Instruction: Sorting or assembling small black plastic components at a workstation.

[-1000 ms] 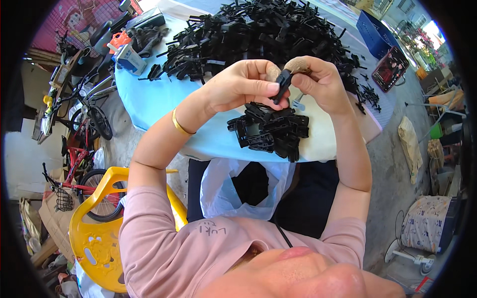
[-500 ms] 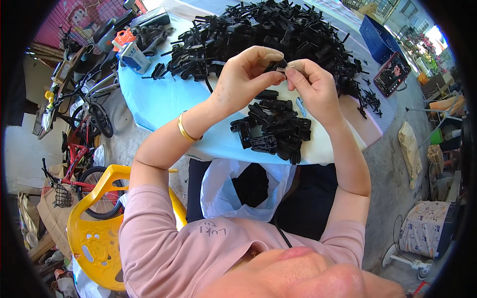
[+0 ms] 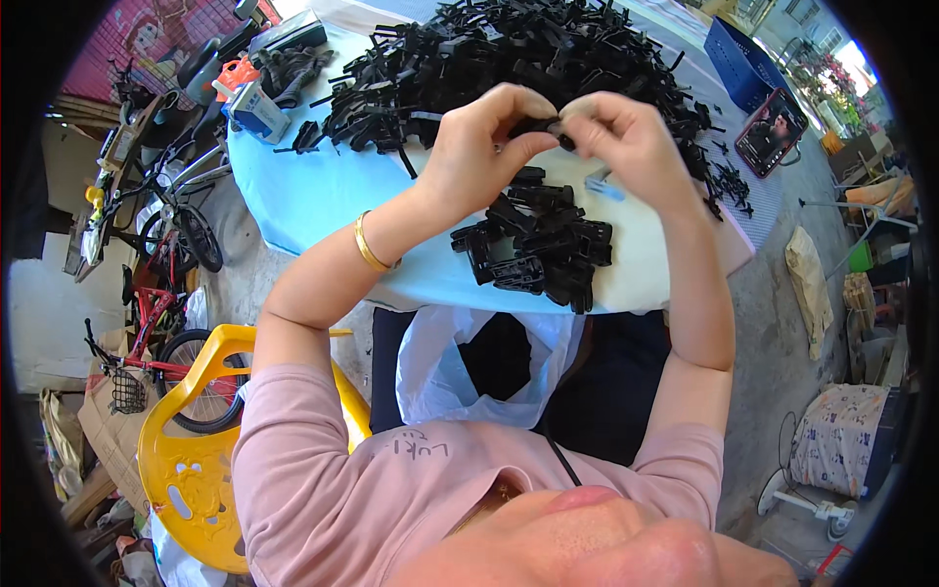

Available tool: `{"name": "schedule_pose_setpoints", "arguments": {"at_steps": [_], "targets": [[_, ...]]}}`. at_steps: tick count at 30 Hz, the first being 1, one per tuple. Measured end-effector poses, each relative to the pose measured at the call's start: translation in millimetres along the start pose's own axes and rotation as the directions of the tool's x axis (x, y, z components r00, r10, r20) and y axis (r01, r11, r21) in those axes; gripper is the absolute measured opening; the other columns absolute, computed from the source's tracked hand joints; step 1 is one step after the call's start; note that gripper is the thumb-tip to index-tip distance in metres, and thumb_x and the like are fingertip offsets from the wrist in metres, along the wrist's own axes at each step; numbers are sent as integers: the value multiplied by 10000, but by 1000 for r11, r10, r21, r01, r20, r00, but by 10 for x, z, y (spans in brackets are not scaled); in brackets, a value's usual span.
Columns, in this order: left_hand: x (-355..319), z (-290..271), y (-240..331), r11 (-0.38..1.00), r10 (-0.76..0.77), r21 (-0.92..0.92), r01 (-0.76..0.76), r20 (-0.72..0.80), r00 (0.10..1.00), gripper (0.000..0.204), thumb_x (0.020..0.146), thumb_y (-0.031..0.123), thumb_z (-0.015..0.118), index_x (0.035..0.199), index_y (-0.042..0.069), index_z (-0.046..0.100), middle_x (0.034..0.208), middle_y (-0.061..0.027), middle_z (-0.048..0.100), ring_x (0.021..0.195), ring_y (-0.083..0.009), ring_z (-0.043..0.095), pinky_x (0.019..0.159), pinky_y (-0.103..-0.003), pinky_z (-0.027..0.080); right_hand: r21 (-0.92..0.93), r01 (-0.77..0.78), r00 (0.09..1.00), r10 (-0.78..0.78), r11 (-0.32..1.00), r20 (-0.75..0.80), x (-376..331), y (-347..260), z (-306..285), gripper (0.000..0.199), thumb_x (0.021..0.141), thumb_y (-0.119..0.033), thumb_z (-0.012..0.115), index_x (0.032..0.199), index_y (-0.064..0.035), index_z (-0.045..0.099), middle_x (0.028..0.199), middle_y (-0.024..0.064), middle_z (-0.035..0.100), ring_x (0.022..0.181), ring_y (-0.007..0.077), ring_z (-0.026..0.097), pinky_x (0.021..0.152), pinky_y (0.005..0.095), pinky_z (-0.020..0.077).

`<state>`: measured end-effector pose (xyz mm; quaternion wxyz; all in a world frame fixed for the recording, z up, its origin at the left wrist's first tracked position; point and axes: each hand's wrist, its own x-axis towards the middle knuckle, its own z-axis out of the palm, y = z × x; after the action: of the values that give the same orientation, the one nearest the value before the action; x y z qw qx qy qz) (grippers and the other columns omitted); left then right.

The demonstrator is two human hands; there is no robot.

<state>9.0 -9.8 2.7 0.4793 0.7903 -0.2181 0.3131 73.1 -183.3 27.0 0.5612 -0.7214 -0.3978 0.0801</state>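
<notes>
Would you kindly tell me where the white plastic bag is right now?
In the head view, the white bag hangs open at lower centre, below the table edge, under the small pile of black parts.

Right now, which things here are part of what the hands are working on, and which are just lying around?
In use: left hand, right hand, small black part, near pile, big heap, white bag.

Lying about: blue crate, yellow chair, bicycles, phone.
</notes>
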Motion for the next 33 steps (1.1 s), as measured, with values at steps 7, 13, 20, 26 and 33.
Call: {"name": "schedule_pose_setpoints", "arguments": {"at_steps": [7,13,20,26,33], "targets": [[-30,-33,-27,992,-121,39,117,464,877,448,737,118,680,1119,48,455,779,-127,639,727,-271,621,659,-328,480,-650,-157,987,133,744,-87,-53,102,-241,251,737,-78,606,988,-58,610,700,32,584,588,65,500,551,218,409],[2,-41,-28,971,-197,-12,240,533,823,318,778,193,664,1022,23,551,745,-109,632,689,-198,613,674,-292,484,-916,89,996,-64,392,69,-8,417,-32,287,727,-99,572,1007,-148,611,797,103,600,726,285,603,636,361,481],[52,-2,-39,986,-160,-5,168,281,946,503,683,61,725,1136,32,507,1019,-115,569,883,-186,576,770,-278,491,-712,159,941,-324,684,-102,18,286,-150,311,742,-83,639,1050,-77,594,770,78,604,670,154,610,602,280,482],[53,36,-22,964,166,183,-193,156,974,815,586,69,780,1293,35,375,1238,-139,467,1073,-234,517,880,-325,463,-46,245,956,-250,968,-155,-25,95,88,336,766,-45,661,1090,-12,577,853,33,628,750,57,577,673,188,469],[43,-87,68,891,-101,-380,247,365,925,868,564,99,802,1319,90,374,1202,-32,495,1052,-172,489,901,-307,446,173,124,987,-103,977,-126,-74,56,144,298,789,-102,656,1048,27,583,847,23,623,759,61,566,688,199,464]]}}
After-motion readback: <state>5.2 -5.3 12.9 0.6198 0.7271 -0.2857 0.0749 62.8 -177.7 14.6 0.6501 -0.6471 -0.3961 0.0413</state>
